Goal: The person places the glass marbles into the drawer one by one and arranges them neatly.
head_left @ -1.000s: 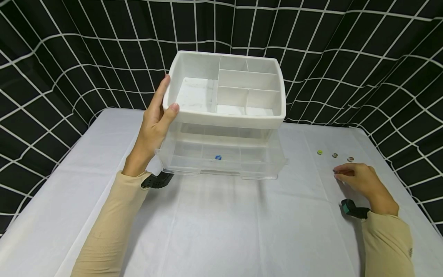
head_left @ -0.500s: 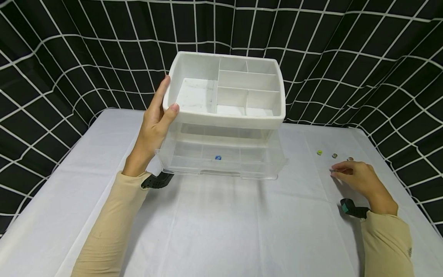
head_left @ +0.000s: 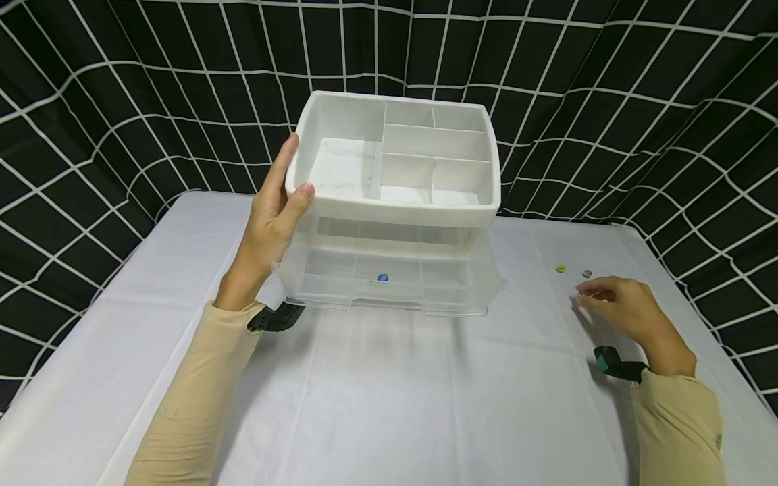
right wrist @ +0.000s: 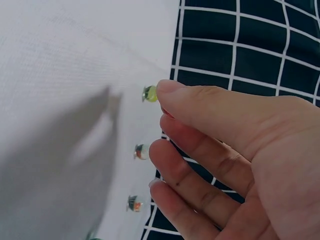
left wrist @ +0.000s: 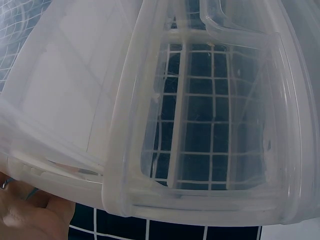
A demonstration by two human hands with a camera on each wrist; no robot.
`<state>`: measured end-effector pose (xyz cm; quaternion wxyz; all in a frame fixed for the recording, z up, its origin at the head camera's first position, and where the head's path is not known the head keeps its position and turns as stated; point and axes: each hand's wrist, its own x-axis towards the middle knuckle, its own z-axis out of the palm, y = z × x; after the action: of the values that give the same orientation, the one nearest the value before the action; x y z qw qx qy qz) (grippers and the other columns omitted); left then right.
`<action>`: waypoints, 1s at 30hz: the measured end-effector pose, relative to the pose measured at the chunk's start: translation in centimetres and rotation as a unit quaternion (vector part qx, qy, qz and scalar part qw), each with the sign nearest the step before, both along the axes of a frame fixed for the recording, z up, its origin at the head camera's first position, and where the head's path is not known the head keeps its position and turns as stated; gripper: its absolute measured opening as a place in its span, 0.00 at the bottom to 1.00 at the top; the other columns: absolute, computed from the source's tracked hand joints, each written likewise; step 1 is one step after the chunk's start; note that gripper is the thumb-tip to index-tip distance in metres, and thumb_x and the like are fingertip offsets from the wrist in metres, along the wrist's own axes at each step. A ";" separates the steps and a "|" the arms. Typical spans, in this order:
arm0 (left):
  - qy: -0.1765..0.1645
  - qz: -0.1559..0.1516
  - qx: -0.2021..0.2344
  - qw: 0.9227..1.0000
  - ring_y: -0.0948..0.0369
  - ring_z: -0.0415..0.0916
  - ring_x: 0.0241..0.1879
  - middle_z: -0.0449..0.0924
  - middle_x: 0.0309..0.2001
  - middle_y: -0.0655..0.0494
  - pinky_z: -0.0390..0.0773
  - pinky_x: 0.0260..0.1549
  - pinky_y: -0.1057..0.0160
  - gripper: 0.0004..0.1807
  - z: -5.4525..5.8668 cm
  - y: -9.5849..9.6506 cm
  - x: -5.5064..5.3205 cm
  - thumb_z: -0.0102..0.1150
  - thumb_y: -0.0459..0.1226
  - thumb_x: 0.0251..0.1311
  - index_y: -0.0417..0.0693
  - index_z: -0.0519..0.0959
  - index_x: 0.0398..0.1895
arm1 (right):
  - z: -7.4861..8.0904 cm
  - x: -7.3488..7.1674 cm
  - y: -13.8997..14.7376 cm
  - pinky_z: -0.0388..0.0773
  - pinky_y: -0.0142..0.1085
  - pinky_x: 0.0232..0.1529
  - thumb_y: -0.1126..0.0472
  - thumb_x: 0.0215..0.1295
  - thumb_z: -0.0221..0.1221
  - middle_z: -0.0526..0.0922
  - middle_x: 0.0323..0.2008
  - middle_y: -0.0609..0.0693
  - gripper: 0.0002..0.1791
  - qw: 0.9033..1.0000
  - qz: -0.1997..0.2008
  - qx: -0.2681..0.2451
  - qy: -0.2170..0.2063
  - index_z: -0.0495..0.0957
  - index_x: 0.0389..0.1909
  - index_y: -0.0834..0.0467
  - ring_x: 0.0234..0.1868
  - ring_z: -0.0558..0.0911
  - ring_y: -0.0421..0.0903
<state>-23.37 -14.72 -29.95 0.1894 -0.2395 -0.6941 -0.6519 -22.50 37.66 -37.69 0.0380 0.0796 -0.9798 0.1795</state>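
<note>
A white desktop organizer (head_left: 401,214) with a divided top tray stands in the middle of the head view. My left hand (head_left: 270,219) grips its left side, thumb over the front rim. Below the tray, a clear drawer (head_left: 328,290) is pulled out and holds a blue marble (head_left: 382,277). That drawer fills much of the left wrist view. On the right, my right hand (head_left: 626,307) pinches a small, mostly hidden marble (head_left: 580,293) between thumb and index finger, close over the table. Beyond it lie a yellow-green marble (head_left: 560,268) and a brownish marble (head_left: 587,274).
A white cloth covers the table (head_left: 389,405). Black curtains (head_left: 200,88) with a white grid hang around its back and sides. In the right wrist view, another clear marble (right wrist: 135,203) with an orange tint lies in the row on the cloth.
My right hand has moved slightly left and away from me with the pinched marble, and now covers the rightmost marble of the row in the head view. My left hand and the organizer stay put.
</note>
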 end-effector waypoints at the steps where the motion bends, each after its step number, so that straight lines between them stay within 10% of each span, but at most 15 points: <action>1: 0.000 0.000 0.000 1.000 0.57 0.68 0.60 0.54 0.77 0.55 0.71 0.57 0.70 0.35 0.0 0.0 0.0 0.45 0.30 0.72 0.49 0.49 0.80 | 0.0 0.0 -0.1 0.69 0.26 0.33 0.59 0.61 0.67 0.87 0.36 0.60 0.14 1.000 0.002 -0.003 0.003 0.86 0.44 0.63 0.34 0.75 0.29; 6: -0.001 -0.002 0.001 1.000 0.57 0.68 0.60 0.55 0.77 0.57 0.71 0.56 0.71 0.35 0.0 0.0 0.1 0.45 0.31 0.72 0.50 0.49 0.80 | 0.3 0.1 -0.5 0.67 0.22 0.34 0.61 0.62 0.66 0.86 0.39 0.62 0.12 1.000 0.012 -0.016 0.019 0.86 0.43 0.63 0.34 0.73 0.23; 13: -0.002 -0.004 0.005 1.000 0.57 0.68 0.60 0.54 0.77 0.55 0.71 0.56 0.71 0.35 0.0 0.0 0.0 0.45 0.30 0.72 0.49 0.49 0.80 | 0.9 0.3 -1.3 0.70 0.25 0.35 0.62 0.61 0.67 0.85 0.43 0.65 0.12 0.999 0.018 -0.014 0.030 0.86 0.43 0.64 0.38 0.83 0.50; 20: 0.001 -0.003 0.004 1.000 0.56 0.68 0.60 0.54 0.77 0.54 0.70 0.57 0.71 0.35 0.0 0.0 0.0 0.44 0.30 0.72 0.48 0.49 0.80 | 1.6 0.5 -1.9 0.69 0.21 0.36 0.62 0.61 0.67 0.86 0.39 0.61 0.12 0.998 0.028 -0.022 0.043 0.86 0.43 0.64 0.34 0.68 0.17; 30: -0.001 0.000 0.002 1.000 0.57 0.68 0.60 0.54 0.77 0.54 0.71 0.57 0.71 0.35 0.0 0.0 0.0 0.45 0.30 0.72 0.48 0.49 0.80 | 2.5 1.0 -2.8 0.68 0.22 0.38 0.63 0.61 0.66 0.86 0.37 0.58 0.11 0.996 0.041 -0.022 0.070 0.86 0.43 0.62 0.35 0.66 0.15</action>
<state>-23.42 -14.74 -29.99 0.1891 -0.2387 -0.6931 -0.6534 -21.51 34.86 -35.19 0.1009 0.1317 -0.9664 0.1965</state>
